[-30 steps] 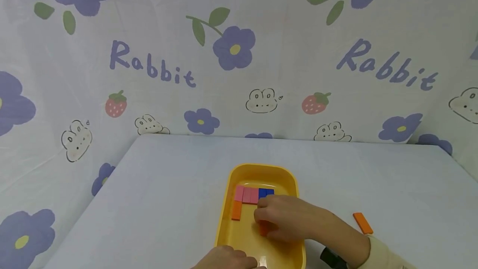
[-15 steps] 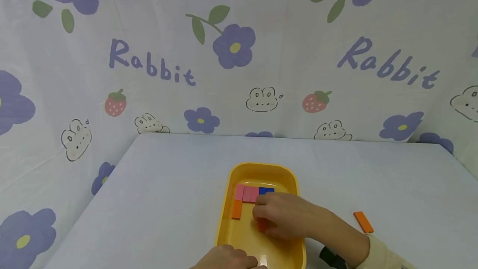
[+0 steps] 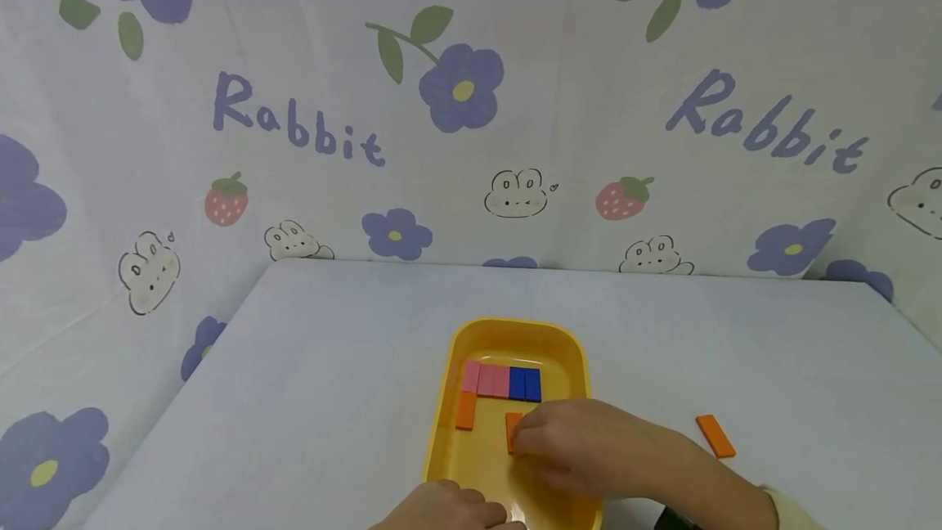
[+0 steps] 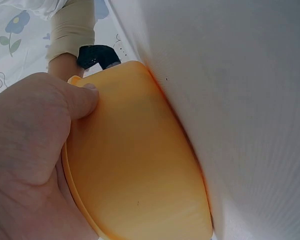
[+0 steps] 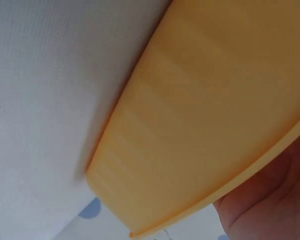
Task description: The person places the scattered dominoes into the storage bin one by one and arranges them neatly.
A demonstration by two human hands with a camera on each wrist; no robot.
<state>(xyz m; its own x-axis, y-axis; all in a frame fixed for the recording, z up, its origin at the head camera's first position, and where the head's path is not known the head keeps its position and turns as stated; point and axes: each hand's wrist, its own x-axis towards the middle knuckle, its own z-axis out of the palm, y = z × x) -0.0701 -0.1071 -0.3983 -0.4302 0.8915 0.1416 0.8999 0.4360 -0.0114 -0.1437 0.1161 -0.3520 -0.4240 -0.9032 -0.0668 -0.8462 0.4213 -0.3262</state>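
Observation:
A yellow tray (image 3: 430, 464) stands on the table, and my left hand (image 3: 445, 507) grips its near left rim. In the left wrist view the thumb of the left hand (image 4: 35, 130) lies against the tray's outer wall. My right hand (image 3: 567, 444) is over the tray's right half, its fingers bent beside an orange tile (image 3: 511, 432) and partly covering it; whether they pinch it is hidden. Pink tiles (image 3: 486, 380) and blue tiles (image 3: 525, 384) form a row across the tray, with another orange tile (image 3: 466, 411) below the row's left end.
One loose orange tile (image 3: 715, 436) lies on the white table (image 3: 331, 399) to the right of the tray, beyond the right forearm. A patterned cloth (image 3: 559, 121) hangs behind the table. A dark band (image 3: 673, 520) shows below the right wrist.
My right hand has moved right and slightly down, uncovering the blue tiles and the upper part of the orange tile. The left hand stays on the rim.

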